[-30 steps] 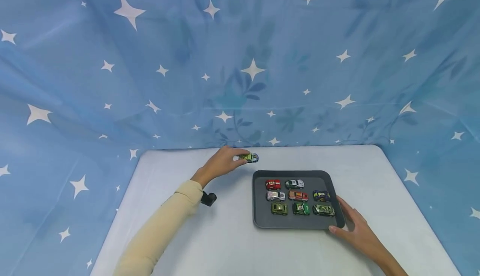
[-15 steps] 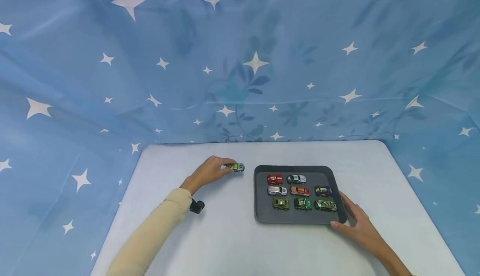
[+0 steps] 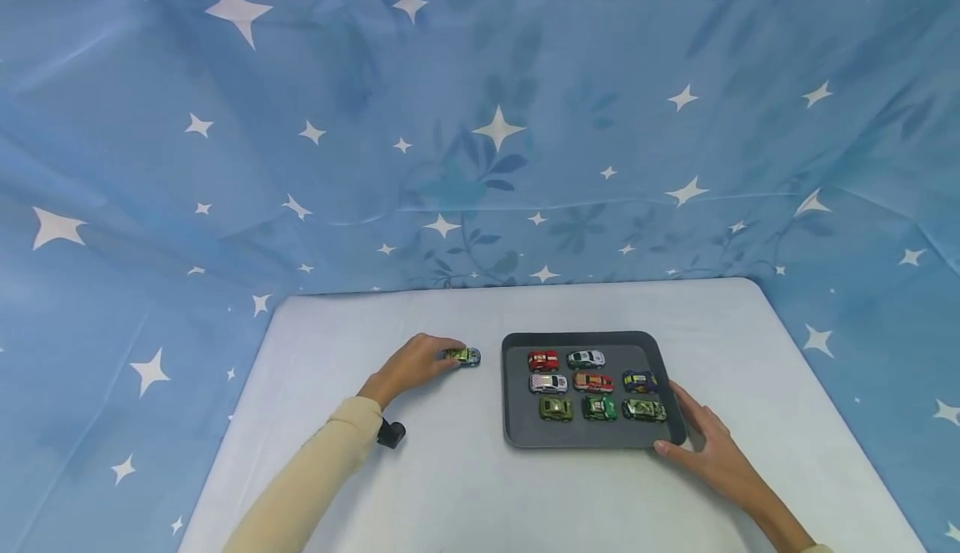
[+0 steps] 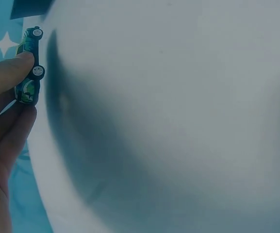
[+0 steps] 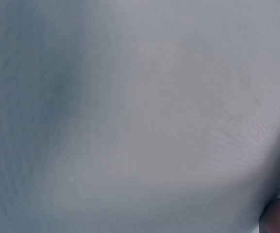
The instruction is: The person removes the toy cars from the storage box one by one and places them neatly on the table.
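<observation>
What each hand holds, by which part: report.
Left hand: green-patterned toy car, thumb midway along one side. Right hand: dark grey rectangular tray, by its near right corner.

There are nine toy cars (image 3: 556,409), eight of them in one tray (image 3: 600,434). Two hands (image 3: 411,366) and one table (image 3: 450,495) show

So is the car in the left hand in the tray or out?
Out. The left hand pinches the car left of the tray, and white table shows between car and tray.
</observation>
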Action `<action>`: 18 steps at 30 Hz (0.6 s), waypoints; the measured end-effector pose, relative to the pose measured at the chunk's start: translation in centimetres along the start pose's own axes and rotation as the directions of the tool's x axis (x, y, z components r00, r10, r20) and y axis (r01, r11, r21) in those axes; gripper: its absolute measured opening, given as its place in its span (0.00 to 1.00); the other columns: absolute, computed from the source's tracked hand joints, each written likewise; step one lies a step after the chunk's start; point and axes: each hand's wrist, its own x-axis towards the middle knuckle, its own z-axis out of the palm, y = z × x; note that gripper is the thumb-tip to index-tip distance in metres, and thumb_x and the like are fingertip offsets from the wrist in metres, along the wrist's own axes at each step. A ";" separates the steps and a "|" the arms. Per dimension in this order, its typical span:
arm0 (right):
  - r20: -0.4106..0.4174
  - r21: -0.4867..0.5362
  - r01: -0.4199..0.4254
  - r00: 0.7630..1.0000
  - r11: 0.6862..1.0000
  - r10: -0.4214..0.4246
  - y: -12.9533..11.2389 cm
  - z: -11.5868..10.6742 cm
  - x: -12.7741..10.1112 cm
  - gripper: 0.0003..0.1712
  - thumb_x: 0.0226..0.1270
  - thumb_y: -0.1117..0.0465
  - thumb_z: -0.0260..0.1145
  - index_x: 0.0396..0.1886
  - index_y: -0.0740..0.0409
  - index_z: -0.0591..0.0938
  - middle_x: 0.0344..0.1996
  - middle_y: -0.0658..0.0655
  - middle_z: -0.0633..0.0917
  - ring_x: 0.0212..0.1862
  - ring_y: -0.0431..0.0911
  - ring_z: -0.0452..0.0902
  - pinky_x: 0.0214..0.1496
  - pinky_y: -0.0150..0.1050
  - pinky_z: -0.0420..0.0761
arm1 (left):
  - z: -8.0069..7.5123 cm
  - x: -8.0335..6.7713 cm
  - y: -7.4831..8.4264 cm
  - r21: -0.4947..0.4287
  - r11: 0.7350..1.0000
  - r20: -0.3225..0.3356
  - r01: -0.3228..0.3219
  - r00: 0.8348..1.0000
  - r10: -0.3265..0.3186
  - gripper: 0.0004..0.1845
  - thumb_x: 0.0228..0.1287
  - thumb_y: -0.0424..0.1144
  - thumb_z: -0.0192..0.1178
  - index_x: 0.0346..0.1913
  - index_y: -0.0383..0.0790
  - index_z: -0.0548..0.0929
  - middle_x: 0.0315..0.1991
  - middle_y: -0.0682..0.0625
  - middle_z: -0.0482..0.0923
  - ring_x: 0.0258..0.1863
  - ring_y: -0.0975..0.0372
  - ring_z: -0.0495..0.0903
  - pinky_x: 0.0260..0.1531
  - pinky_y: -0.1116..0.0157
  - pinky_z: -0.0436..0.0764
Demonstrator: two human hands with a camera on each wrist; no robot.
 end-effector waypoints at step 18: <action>-0.004 -0.002 -0.016 1.000 1.000 0.016 0.1 0.1 0.0 0.60 0.66 0.51 0.79 0.89 0.53 0.55 0.77 0.78 0.66 0.75 0.80 0.56 0.69 0.83 0.53 | 1.3 -0.2 -0.5 0.011 1.000 -0.020 0.030 0.999 -0.029 0.17 0.73 0.36 0.72 0.61 0.37 0.89 0.55 0.45 0.89 0.58 0.51 0.86 0.62 0.50 0.81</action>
